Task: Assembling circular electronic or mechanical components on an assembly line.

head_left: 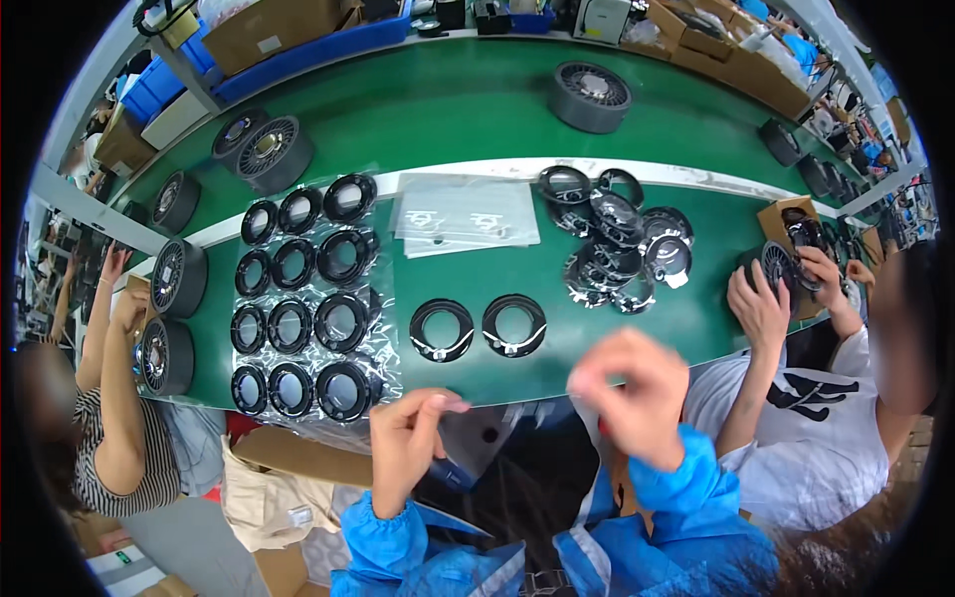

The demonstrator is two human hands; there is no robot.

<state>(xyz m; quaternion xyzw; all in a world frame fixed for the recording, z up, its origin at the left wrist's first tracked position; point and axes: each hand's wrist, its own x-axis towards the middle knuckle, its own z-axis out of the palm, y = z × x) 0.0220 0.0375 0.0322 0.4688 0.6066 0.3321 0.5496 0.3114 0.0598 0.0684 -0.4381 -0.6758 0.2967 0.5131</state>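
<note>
At the bottom of the frame, blue sleeves lead to two raised bare hands: the left hand (406, 438), low centre, has its fingers loosely bent, while the right hand (637, 390), blurred, curls thumb and fingers together — whether either pinches something thin, I cannot tell. Just beyond, near the frame's centre, two glossy black rings, a left ring (419, 326) and a right ring (491, 326), lie side by side on the green table (468, 279). Left of them, more black rings sit in rows on clear plastic (306, 277); right of centre is a heap of film-wrapped rings (615, 221), with pale translucent sheets (463, 211) between. At the right, a co-worker's hands touch a grey wheel (777, 267). Farther up, another grey wheel (591, 109) rests on the green surface — cardboard boxes (269, 38) line the top edge.
</note>
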